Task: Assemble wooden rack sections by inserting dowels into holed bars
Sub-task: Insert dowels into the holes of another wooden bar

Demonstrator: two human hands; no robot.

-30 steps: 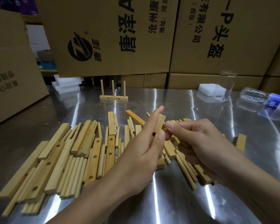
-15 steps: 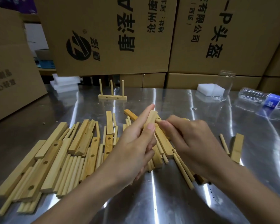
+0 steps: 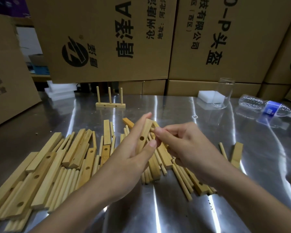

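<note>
View: head camera, looking down on the table.
Left hand (image 3: 131,157): at centre, fingers partly curled. It grips the holed bar (image 3: 144,135) between the thumb and the straighter forefinger behind it.
Holed bar: held off the table, tilted, its top end towards 12 o'clock and one hole facing the camera.
Right hand (image 3: 183,145): at 3 o'clock of the bar, fingers curled. Thumb and forefinger pinch a dowel (image 3: 151,130) whose tip meets the bar's upper edge; the rest is hidden.
Loose parts (image 3: 60,167): bars and dowels lying flat on the metal table (image 3: 175,212), from 8 o'clock to under the hands.
Finished section (image 3: 110,105): at 11 o'clock, a bar with three upright dowels.
Bottle (image 3: 267,105): at 2 o'clock, on its side.
</note>
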